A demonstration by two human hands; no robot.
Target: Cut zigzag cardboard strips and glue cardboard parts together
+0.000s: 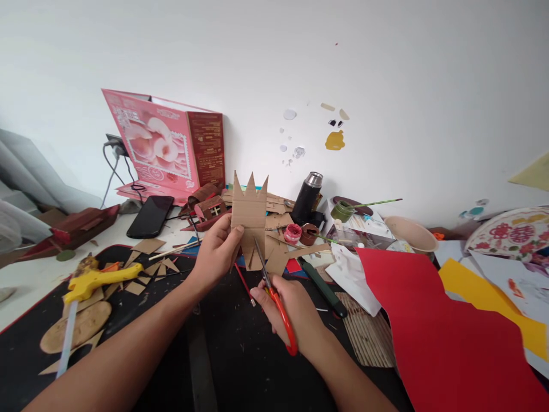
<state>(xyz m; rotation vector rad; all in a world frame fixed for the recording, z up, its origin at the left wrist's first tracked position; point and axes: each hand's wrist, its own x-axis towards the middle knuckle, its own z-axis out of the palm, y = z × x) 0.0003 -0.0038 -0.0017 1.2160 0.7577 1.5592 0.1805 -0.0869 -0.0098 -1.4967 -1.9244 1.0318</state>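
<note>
My left hand (pixel 217 252) pinches the left edge of a brown cardboard piece (pixel 249 213), held upright above the mat. Several pointed spikes are cut along its top, and its lower end is notched too. A crease runs across its middle. My right hand (pixel 291 306) grips a pair of scissors (pixel 283 320) with red-orange handles. The blades point up at the lower part of the cardboard, close to its right side; whether they are cutting into it I cannot tell. My right fingers are partly hidden behind the handles.
A yellow glue gun (pixel 98 280) lies left among cardboard scraps (pixel 148 246). Behind are a phone (pixel 150 217), a pink box (pixel 158 143), a black thermos (pixel 306 197) and open paint jars (pixel 293 232). A green-handled tool (pixel 322 286) and red paper (pixel 446 337) lie right.
</note>
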